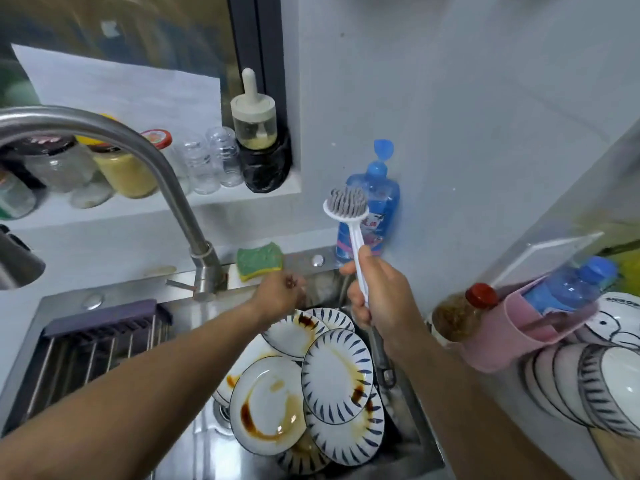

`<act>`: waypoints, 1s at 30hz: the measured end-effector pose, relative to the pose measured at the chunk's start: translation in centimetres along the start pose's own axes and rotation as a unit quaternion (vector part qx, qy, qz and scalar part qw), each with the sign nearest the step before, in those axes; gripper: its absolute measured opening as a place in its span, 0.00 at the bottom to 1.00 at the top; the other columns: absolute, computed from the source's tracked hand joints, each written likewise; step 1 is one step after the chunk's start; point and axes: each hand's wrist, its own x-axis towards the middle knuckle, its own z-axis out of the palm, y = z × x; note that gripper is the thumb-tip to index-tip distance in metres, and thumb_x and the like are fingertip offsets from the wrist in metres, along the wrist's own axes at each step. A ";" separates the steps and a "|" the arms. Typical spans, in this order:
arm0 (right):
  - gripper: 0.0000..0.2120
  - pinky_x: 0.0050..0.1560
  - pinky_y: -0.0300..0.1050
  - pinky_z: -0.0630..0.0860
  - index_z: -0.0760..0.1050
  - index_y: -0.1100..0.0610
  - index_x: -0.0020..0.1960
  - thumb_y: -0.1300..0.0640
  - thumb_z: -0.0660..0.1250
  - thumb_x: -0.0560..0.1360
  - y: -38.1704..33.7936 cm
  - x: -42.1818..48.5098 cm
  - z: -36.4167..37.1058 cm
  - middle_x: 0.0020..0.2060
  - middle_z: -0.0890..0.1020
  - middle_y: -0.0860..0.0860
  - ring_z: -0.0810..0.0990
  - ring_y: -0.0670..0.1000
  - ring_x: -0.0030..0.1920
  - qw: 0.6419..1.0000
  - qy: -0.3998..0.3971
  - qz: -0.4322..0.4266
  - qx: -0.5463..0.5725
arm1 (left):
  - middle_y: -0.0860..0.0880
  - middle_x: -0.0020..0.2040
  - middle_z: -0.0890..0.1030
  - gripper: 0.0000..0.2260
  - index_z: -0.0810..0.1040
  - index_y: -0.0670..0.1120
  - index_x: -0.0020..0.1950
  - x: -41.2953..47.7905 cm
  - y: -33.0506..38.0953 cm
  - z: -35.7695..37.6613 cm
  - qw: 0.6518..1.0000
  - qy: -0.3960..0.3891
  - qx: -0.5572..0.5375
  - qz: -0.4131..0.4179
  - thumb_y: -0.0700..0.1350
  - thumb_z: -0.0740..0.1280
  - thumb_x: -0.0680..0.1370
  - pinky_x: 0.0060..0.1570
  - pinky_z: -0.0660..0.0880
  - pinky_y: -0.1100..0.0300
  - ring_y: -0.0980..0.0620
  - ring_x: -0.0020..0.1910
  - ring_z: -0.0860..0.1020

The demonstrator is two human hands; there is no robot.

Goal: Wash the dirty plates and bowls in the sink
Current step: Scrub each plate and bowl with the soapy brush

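Several dirty white plates with blue-dash rims (pixel 334 374) lie overlapping in the steel sink (pixel 114 294), streaked with brown sauce. The largest stained plate (pixel 268 403) is nearest me. My right hand (pixel 381 299) grips the white handle of a dish brush (pixel 346 204) and holds it upright above the sink's right back corner, grey bristles up. My left hand (pixel 280 294) reaches over the plates to the sink's back wall, just below a green-and-yellow sponge (pixel 259 263). Its fingers point away from me and are hidden.
A curved steel faucet (pixel 166 174) arches over the sink's left. A wire rack (pixel 100 337) fills the left of the sink. Blue dish soap (pixel 379 209) stands at the back wall. At the right are stacked bowls (pixel 588 386), a pink holder (pixel 512 336) and a red-capped jar (pixel 462 315).
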 end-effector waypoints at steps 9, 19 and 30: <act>0.23 0.24 0.40 0.61 0.77 0.61 0.49 0.43 0.56 0.85 2.7 -1.4 0.6 0.25 0.68 0.52 0.63 0.50 0.23 0.999 -0.020 0.015 -0.043 | 0.35 0.51 0.83 0.24 0.79 0.40 0.60 -1.3 -10.6 5.6 0.986 -0.050 0.051 -0.149 0.55 0.77 0.74 0.52 0.80 0.44 0.35 0.52 0.82; 0.23 0.24 0.40 0.59 0.77 0.62 0.50 0.44 0.56 0.85 3.3 -1.7 1.0 0.27 0.68 0.54 0.63 0.50 0.23 0.998 -0.041 0.021 -0.048 | 0.42 0.48 0.84 0.06 0.82 0.45 0.53 -2.1 -10.7 7.2 0.990 -0.044 0.079 -0.110 0.40 0.68 0.78 0.47 0.82 0.47 0.39 0.45 0.81; 0.23 0.25 0.40 0.61 0.77 0.61 0.50 0.43 0.56 0.85 3.6 -1.7 0.9 0.28 0.69 0.54 0.64 0.49 0.24 0.995 -0.064 0.020 -0.077 | 0.39 0.48 0.83 0.12 0.81 0.43 0.56 -3.7 -9.2 4.1 0.986 -0.052 -0.070 -0.142 0.33 0.61 0.79 0.37 0.83 0.53 0.44 0.40 0.82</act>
